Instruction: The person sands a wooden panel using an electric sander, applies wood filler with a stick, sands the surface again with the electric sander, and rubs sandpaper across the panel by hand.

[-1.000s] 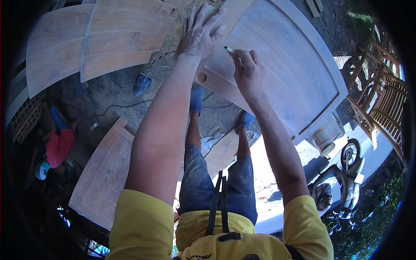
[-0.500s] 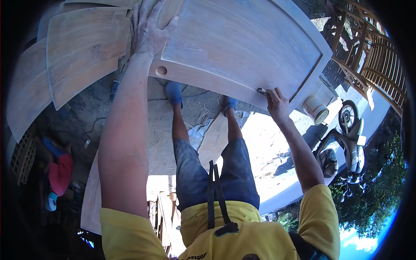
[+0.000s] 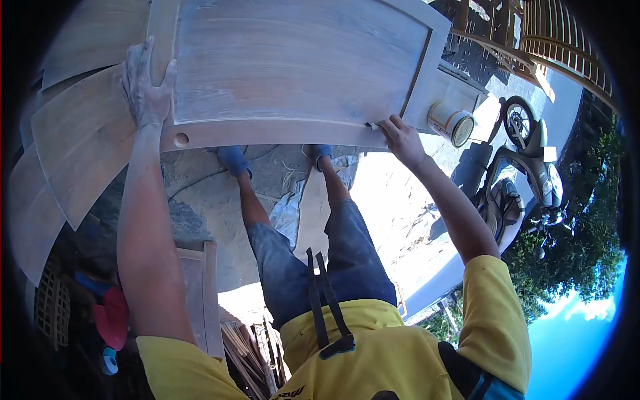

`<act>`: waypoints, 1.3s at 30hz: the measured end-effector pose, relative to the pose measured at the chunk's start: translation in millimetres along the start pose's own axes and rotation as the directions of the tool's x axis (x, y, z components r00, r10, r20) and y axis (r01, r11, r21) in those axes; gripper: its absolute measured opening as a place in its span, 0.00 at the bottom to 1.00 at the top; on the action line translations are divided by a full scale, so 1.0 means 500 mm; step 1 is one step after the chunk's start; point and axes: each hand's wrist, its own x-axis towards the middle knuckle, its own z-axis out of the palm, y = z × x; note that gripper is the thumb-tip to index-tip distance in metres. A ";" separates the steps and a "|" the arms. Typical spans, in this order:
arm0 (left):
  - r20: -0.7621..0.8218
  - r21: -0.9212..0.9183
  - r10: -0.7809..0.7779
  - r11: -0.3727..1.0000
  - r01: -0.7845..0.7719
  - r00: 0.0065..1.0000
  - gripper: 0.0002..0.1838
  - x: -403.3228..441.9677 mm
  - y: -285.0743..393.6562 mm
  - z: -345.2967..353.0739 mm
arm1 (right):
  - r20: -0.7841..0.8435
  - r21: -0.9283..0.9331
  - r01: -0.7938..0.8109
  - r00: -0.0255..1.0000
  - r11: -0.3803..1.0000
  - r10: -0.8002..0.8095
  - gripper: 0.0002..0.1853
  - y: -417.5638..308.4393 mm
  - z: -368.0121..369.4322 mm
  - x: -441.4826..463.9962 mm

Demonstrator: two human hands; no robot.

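A pale wooden panel door (image 3: pixel 293 73) lies in front of me, its surface streaked with whitish dust. My left hand (image 3: pixel 148 90) rests on its left frame piece with fingers stretched and thumb apart; whitish dust coats the hand. Near the door's near edge is a round recess (image 3: pixel 181 140). My right hand (image 3: pixel 402 140) is closed at the near right part of the frame. Its fingers pinch a small dark folded piece (image 3: pixel 371 126) against the inner edge of the frame; its exact kind is too small to make out.
Several loose wooden panels (image 3: pixel 83 140) fan out at the left. A paint can (image 3: pixel 452 123) stands beyond my right hand. A motorcycle (image 3: pixel 527 167) and slatted wooden furniture (image 3: pixel 560 40) are further right. Another person in a red shirt (image 3: pixel 111 319) is at the lower left.
My view has shifted, so the door and both hands appear further left. My right hand still pinches the small piece along the near frame, and my left hand stays flat on the left frame.
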 end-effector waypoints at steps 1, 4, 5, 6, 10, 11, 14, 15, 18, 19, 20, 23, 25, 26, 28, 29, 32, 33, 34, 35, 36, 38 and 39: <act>-0.006 -0.013 0.001 1.000 -0.001 1.000 0.41 -0.001 -0.001 0.001 | -0.032 0.101 -0.005 0.999 0.995 0.008 0.09 0.011 -0.016 -0.019; -0.013 -0.039 0.025 0.999 -0.026 1.000 0.41 -0.003 -0.001 0.003 | -0.093 0.044 -0.067 0.993 0.997 0.071 0.07 -0.037 0.013 0.017; -0.025 -0.042 0.039 0.998 -0.040 0.999 0.41 0.000 -0.002 0.002 | -0.115 0.130 -0.016 0.993 0.991 0.031 0.06 -0.065 0.019 0.038; -0.026 -0.037 0.039 0.998 -0.040 0.999 0.41 0.001 0.001 -0.002 | -0.107 0.112 0.013 0.994 0.994 -0.001 0.05 -0.078 0.019 0.048; 0.011 -0.014 0.033 0.999 -0.033 0.999 0.40 0.001 0.003 -0.004 | -0.065 0.096 -0.053 0.996 0.994 0.059 0.05 -0.018 0.008 -0.002; 0.019 -0.003 0.031 1.000 -0.031 0.999 0.40 -0.001 0.000 -0.003 | -0.057 0.066 -0.095 0.993 0.993 0.099 0.04 -0.009 0.011 -0.012; 0.008 -0.027 0.028 0.999 -0.028 1.000 0.39 -0.002 0.007 -0.006 | -0.113 0.051 -0.179 0.976 0.983 0.184 0.04 -0.044 0.022 0.013; -0.015 -0.028 0.036 0.999 -0.037 0.999 0.39 0.005 0.008 -0.008 | -0.127 0.111 -0.137 0.980 0.984 0.150 0.04 -0.077 0.018 0.035; 0.014 -0.011 0.037 0.999 -0.037 0.999 0.40 -0.004 0.008 -0.011 | -0.228 0.238 -0.246 0.926 0.940 0.301 0.07 -0.125 -0.010 0.080; 0.045 0.008 0.014 1.000 -0.014 0.999 0.41 -0.004 0.006 -0.012 | -0.279 0.313 -0.377 0.841 0.872 0.463 0.09 -0.120 -0.026 0.087; 0.071 0.030 -0.009 1.000 0.007 0.997 0.42 -0.002 0.012 -0.015 | -0.308 0.315 -0.372 0.830 0.873 0.465 0.09 -0.107 -0.047 0.091; 0.053 0.308 -0.126 0.946 0.104 0.991 0.42 -0.003 0.063 -0.023 | -0.389 0.144 -0.661 0.646 0.736 0.657 0.09 -0.046 -0.073 0.075; 0.017 0.166 -0.007 0.986 0.004 1.000 0.41 -0.020 0.147 0.014 | -0.452 0.052 -0.641 0.668 0.765 0.591 0.08 -0.004 -0.006 0.052; 0.126 0.113 0.034 0.992 -0.049 0.991 0.41 -0.026 0.225 0.027 | -0.479 -0.064 -0.612 0.712 0.788 0.514 0.07 0.005 0.020 0.044; 0.300 0.008 0.104 0.994 -0.112 0.948 0.42 -0.057 0.357 0.070 | -0.499 -0.048 -0.607 0.702 0.793 0.508 0.05 0.003 0.040 0.050; 0.363 -0.039 0.127 0.992 -0.121 0.923 0.43 -0.066 0.388 0.099 | -0.541 -0.055 -0.592 0.694 0.804 0.474 0.05 0.012 0.041 0.064; 0.367 0.034 0.103 0.992 -0.124 0.924 0.44 -0.067 0.408 0.101 | -0.618 -0.131 -0.523 0.707 0.842 0.343 0.04 0.073 0.029 0.123; 0.359 0.035 0.122 0.989 -0.144 0.925 0.45 -0.069 0.406 0.100 | -0.631 -0.165 -0.497 0.717 0.852 0.296 0.05 0.090 0.017 0.151; 0.356 0.049 0.116 0.989 -0.142 0.927 0.45 -0.057 0.404 0.101 | -0.663 -0.208 -0.460 0.715 0.863 0.221 0.06 0.132 -0.024 0.213; 0.364 0.062 0.104 0.989 -0.135 0.925 0.45 -0.056 0.407 0.102 | -0.657 -0.233 -0.458 0.724 0.858 0.209 0.07 0.175 -0.098 0.290; 0.390 0.078 0.089 0.989 -0.129 0.917 0.45 -0.068 0.411 0.102 | -0.639 -0.251 -0.458 0.740 0.853 0.209 0.08 0.212 -0.130 0.328; 0.408 0.086 0.073 0.989 -0.118 0.910 0.46 -0.067 0.412 0.100 | -0.627 -0.249 -0.420 0.757 0.873 0.185 0.09 0.201 -0.121 0.300; 0.417 0.085 0.064 0.990 -0.109 0.906 0.46 -0.064 0.415 0.099 | -0.621 -0.255 -0.387 0.768 0.886 0.156 0.09 0.190 -0.111 0.270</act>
